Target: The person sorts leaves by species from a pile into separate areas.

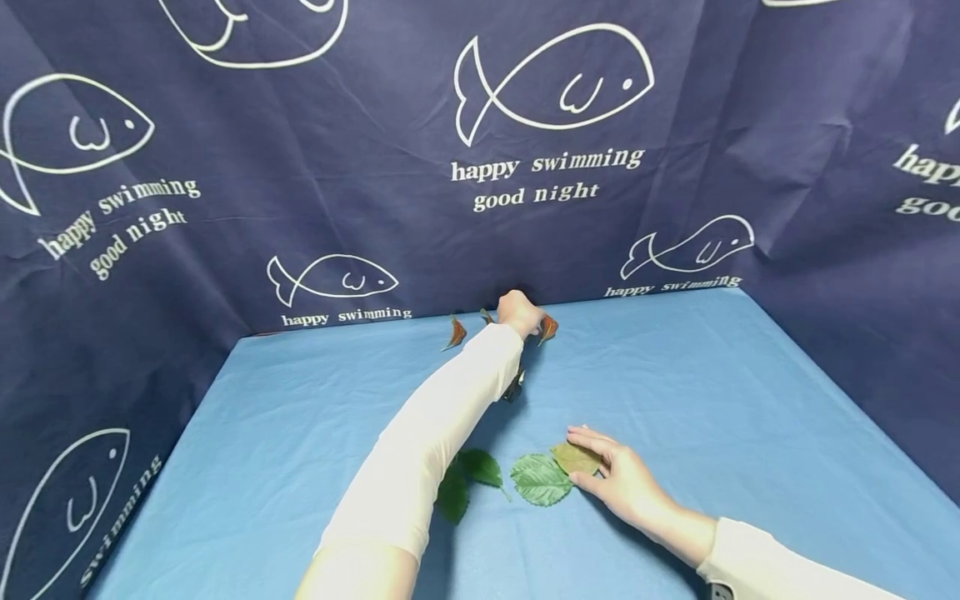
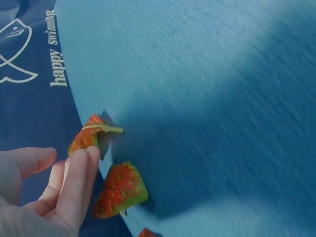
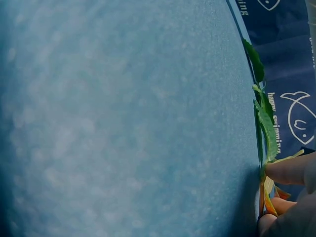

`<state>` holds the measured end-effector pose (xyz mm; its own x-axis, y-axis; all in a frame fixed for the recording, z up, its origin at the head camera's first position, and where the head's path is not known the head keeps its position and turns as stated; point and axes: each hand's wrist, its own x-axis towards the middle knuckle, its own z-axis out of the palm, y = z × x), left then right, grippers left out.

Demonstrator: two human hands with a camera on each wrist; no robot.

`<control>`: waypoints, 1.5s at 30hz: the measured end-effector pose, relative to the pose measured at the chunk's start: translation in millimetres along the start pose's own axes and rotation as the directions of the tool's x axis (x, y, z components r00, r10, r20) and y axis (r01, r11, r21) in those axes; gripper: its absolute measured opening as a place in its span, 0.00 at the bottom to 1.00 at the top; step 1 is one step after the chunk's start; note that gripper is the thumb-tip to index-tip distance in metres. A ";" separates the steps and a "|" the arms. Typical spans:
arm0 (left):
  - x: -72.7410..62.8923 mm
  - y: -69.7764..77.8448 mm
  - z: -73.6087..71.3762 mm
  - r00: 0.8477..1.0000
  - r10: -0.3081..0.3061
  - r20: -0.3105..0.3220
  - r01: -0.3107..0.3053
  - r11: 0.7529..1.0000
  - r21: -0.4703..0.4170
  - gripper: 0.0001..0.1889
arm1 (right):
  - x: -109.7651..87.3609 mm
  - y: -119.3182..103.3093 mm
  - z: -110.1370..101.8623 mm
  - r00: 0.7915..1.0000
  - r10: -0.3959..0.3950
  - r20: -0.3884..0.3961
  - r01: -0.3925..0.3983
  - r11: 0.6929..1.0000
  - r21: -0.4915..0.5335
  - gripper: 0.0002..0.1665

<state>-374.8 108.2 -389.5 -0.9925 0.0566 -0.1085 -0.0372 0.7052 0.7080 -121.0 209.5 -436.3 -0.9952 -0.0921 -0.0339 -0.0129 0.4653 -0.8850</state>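
Note:
At the far edge of the table, my left hand [image 1: 519, 313] reaches out beside a red-brown leaf [image 1: 549, 328]. In the left wrist view its fingers are fairly straight, their tips at a red-orange leaf [image 2: 89, 136], while the thumb stands apart. Another red leaf [image 2: 121, 190] lies close by. My right hand [image 1: 626, 487] holds a yellow-green leaf [image 1: 576, 458] between thumb and fingers, low on the table. That leaf overlaps a light green serrated leaf [image 1: 540, 480]. Darker green leaves [image 1: 480, 467] lie further left, partly hidden by my left sleeve.
Another red-brown leaf [image 1: 455, 333] and a small leaf tip [image 1: 487, 316] lie left of my left hand. A blue cloth [image 1: 660, 375] covers the table. Dark curtains [image 1: 420, 200] printed with white fish stand behind and at both sides.

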 end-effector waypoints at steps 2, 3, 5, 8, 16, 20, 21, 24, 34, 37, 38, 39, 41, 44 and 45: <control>-0.1 -0.7 -3.3 1.000 0.013 -0.004 -0.013 1.000 0.018 0.11 | 0.1 0.3 -0.4 1.000 0.000 0.003 0.000 1.000 0.000 0.31; 0.1 -1.0 -5.0 1.000 0.021 -0.009 -0.020 0.999 0.038 0.11 | 0.1 0.3 -0.5 1.000 -0.001 0.004 0.001 1.000 0.000 0.31; 0.5 -1.4 -8.5 1.000 0.024 -0.007 -0.024 0.998 0.060 0.11 | 0.1 0.2 -0.4 1.000 -0.004 0.003 0.004 1.000 0.000 0.30; 0.3 -1.9 -16.5 1.000 0.029 0.006 -0.029 0.997 0.075 0.11 | 0.5 -0.1 0.2 1.000 -0.008 0.004 0.008 1.000 -0.009 0.30; 2.0 -12.2 -52.0 0.997 0.063 0.041 -0.064 0.997 0.035 0.08 | 6.6 -0.6 1.3 1.000 -0.019 0.015 0.019 1.000 -0.018 0.31; -0.7 -28.7 -69.7 0.993 0.051 0.106 -0.048 0.998 -0.030 0.07 | 6.6 0.6 1.2 1.000 -0.018 0.017 0.018 1.000 -0.010 0.31; -2.5 -33.4 -74.3 0.991 0.047 0.124 -0.042 0.998 -0.047 0.07 | 6.5 1.0 1.2 1.000 -0.018 0.018 0.018 1.000 -0.006 0.31; -9.1 -47.3 -89.2 0.985 0.049 0.167 -0.031 0.994 -0.108 0.05 | 6.6 2.0 0.7 1.000 -0.019 0.018 0.019 1.000 0.001 0.32; -35.2 -78.7 -127.1 0.949 0.089 0.304 -0.039 0.985 -0.166 0.09 | 8.2 2.2 -4.5 0.998 0.016 0.060 -0.019 0.998 0.058 0.33; -44.2 -83.1 -130.1 0.931 0.106 0.348 -0.048 0.984 -0.173 0.08 | 8.5 1.9 -6.5 0.998 0.018 0.067 -0.023 0.997 0.080 0.33; -47.5 -84.0 -130.3 0.926 0.114 0.361 -0.052 0.983 -0.177 0.07 | 8.5 1.7 -7.2 0.997 0.023 0.070 -0.029 0.996 0.086 0.33; -50.6 -84.7 -129.8 0.920 0.119 0.373 -0.054 0.982 -0.181 0.07 | 8.6 1.8 -7.9 0.997 0.022 0.074 -0.029 0.996 0.090 0.33; -57.5 -85.2 -128.3 0.909 0.123 0.399 -0.051 0.981 -0.186 0.06 | 8.8 1.9 -8.9 0.995 0.036 0.092 -0.046 0.994 0.101 0.35; -66.4 -86.8 -124.0 0.892 0.114 0.437 -0.033 0.982 -0.188 0.06 | 9.3 3.1 -9.4 0.991 0.054 0.119 -0.069 0.989 0.128 0.37; -69.5 -87.4 -122.5 0.886 0.113 0.451 -0.029 0.982 -0.188 0.06 | 9.5 3.7 -9.4 0.990 0.056 0.128 -0.073 0.988 0.135 0.38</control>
<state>-316.8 -44.0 -358.3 -0.8305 0.4481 -0.3308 -0.0292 0.5580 0.8293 -131.4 218.6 -435.6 -0.9737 -0.1777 -0.1423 0.0732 0.3473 -0.9349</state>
